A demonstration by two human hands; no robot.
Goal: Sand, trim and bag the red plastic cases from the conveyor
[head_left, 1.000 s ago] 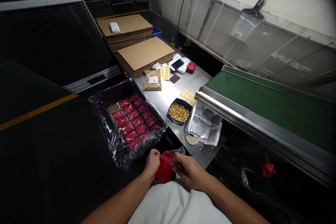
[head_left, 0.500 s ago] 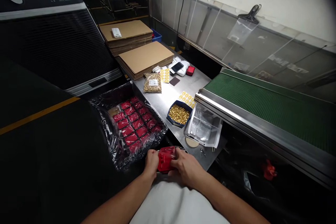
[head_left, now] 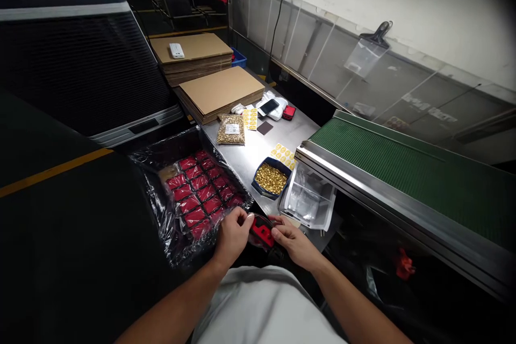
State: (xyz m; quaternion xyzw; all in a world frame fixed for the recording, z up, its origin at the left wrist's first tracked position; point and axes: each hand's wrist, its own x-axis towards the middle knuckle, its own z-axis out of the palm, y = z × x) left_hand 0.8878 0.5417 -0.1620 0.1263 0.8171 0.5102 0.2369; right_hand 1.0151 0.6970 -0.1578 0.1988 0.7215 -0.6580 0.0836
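Between my two hands is a small red-and-black case (head_left: 263,233), held low in front of my body, with a clear glossy edge along its top. My left hand (head_left: 231,236) pinches its left end between thumb and fingers. On the opposite end, the thumb and fingers of my right hand (head_left: 293,243) grip it. To the left, a black plastic-lined crate (head_left: 159,209) holds rows of red packets (head_left: 205,192) under clear film. Just beyond my hands stands a blue tub (head_left: 258,192) filled with small gold-coloured pieces (head_left: 271,178).
A white divided bin (head_left: 327,214) with clear bags sits right of the tub, beside a green conveyor belt (head_left: 387,156). Farther back are a bag of gold pieces (head_left: 231,130), sticker sheets (head_left: 284,156), a phone (head_left: 268,107) and stacked cardboard (head_left: 221,91). A large black cooler (head_left: 76,70) stands left.
Both hands have risen slightly away from my body with the case. The case has turned, so its red face now looks narrower and more black shows. My left fingers have shifted to its upper left end.
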